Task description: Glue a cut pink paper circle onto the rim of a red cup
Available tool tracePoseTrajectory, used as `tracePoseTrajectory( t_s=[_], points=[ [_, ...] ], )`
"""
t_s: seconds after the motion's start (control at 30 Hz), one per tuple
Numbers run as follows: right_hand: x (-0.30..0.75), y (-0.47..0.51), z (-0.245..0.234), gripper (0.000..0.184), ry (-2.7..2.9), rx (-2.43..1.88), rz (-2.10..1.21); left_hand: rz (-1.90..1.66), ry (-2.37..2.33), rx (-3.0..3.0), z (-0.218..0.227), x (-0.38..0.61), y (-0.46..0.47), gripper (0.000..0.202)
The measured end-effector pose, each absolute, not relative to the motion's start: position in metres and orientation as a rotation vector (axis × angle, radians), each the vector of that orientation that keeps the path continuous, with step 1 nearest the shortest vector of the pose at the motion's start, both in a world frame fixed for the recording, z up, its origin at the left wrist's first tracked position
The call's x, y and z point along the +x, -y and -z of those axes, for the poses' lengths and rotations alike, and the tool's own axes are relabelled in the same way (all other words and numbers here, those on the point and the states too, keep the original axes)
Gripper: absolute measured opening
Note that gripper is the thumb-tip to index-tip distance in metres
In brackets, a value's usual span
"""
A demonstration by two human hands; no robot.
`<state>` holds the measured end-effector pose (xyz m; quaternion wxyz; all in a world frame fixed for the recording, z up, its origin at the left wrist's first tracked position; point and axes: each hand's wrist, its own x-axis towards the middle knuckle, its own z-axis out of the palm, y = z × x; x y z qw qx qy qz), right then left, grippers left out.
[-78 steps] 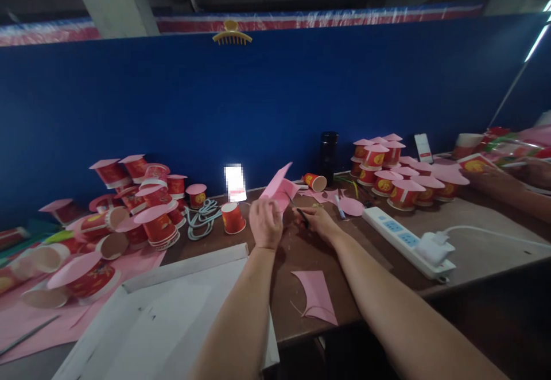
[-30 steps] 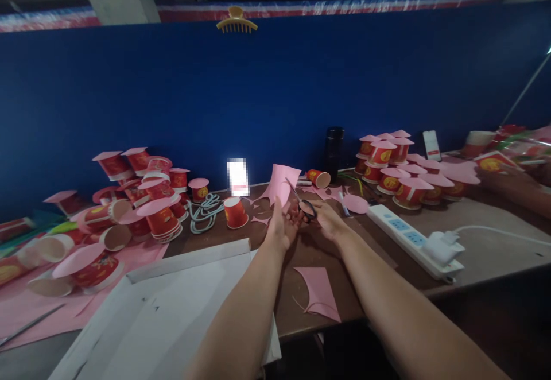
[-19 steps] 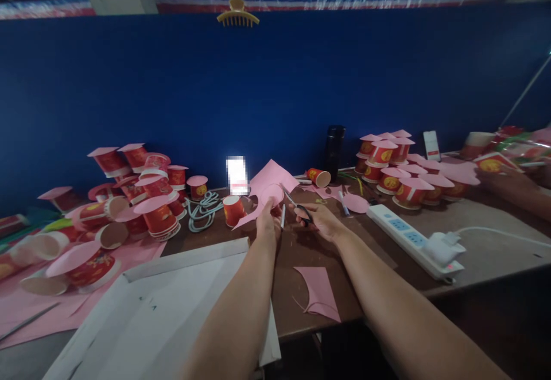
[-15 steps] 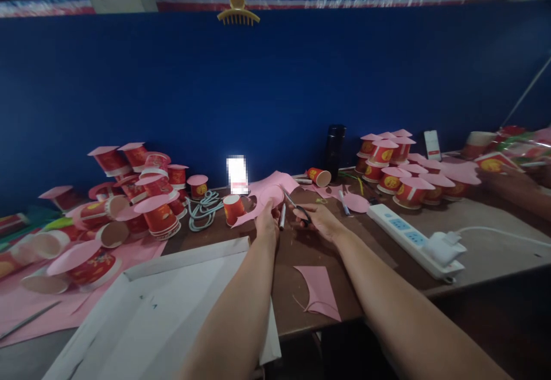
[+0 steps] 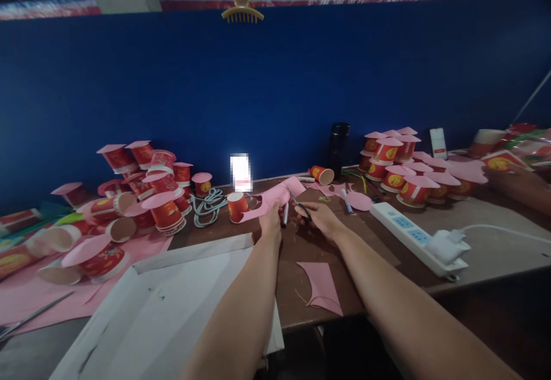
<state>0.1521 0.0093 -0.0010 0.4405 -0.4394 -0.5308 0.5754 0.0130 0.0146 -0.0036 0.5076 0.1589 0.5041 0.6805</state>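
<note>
My left hand (image 5: 270, 219) pinches a sheet of pink paper (image 5: 275, 194) that has a round outline on it and a curved, partly cut edge. Scissors (image 5: 303, 212) with dark handles are gripped in my right hand (image 5: 322, 219), their blades pointing up and left at the paper's right side. Between the hands a white marker (image 5: 286, 214) lies on the table. Just left of the paper an upturned red paper cup (image 5: 237, 206) stands. Nearer the table's front edge lies a pink offcut (image 5: 322, 288) with a concave side.
Red cups topped with pink discs crowd the left (image 5: 163, 213) and right (image 5: 413, 190). A white cardboard tray (image 5: 181, 311) lies front left, a power strip (image 5: 413, 239) right. A black bottle (image 5: 338, 147) stands behind. Another person's hand (image 5: 510, 176) is at far right.
The view has shifted slightly, so most things sit a little further right. The pink paper has turned and tilted somewhat in my left hand; the scissors stay at its right side.
</note>
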Motion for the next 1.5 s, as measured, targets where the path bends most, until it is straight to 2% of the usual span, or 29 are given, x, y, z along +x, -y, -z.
tracePoseTrajectory(
  t_s=[0.57,1.0,1.5],
  points=[
    [0.1538,-0.009,0.0013,0.047,1.377,-1.096,-1.368,-1.651,-1.149,0.353,0.0042,0.0125,-0.0145,0.021],
    [0.1515,-0.0061,-0.0032,0.043,1.353,-1.09,-1.378,-1.697,-1.087,0.351,0.0032,0.01,-0.0157,0.019],
    [0.1524,-0.0031,-0.0067,0.045,1.392,-1.11,-1.34,-1.687,-1.117,0.322,0.0012,0.0066,-0.0168,0.018]
  ],
)
